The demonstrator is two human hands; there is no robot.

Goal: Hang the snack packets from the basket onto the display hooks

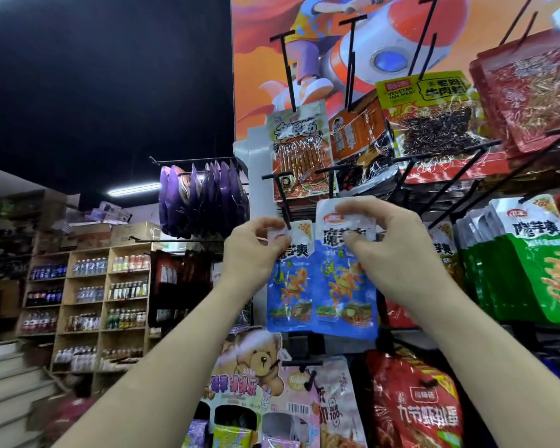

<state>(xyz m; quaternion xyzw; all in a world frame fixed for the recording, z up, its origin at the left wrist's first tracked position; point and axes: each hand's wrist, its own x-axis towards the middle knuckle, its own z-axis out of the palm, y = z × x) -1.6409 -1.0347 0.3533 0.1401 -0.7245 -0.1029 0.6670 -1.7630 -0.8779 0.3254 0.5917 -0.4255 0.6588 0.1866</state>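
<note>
Two blue snack packets are held up side by side in the middle of the frame, their edges touching or overlapping. The left blue packet (288,286) is pinched at its white header by the left hand (256,250), with thumb and fingers curled onto it. The right blue packet (346,286) is gripped at its header by the right hand (395,250), fingers folded over the top edge and the thumb pressed on the front.

A black display hook (282,198) slants down from just above centre, and its lower end meets the header of the left blue packet. Whether it passes through the hanging hole cannot be told.

Green packets (540,270) are hung in a row at the right edge, and purple packets (204,198) left of centre. An orange rocket poster (262,59) fills the upper right. A bear-printed packet (256,360) and a red packet (414,409) are seen along the bottom. Shelves of bottles (88,302) are stacked at the lower left.
</note>
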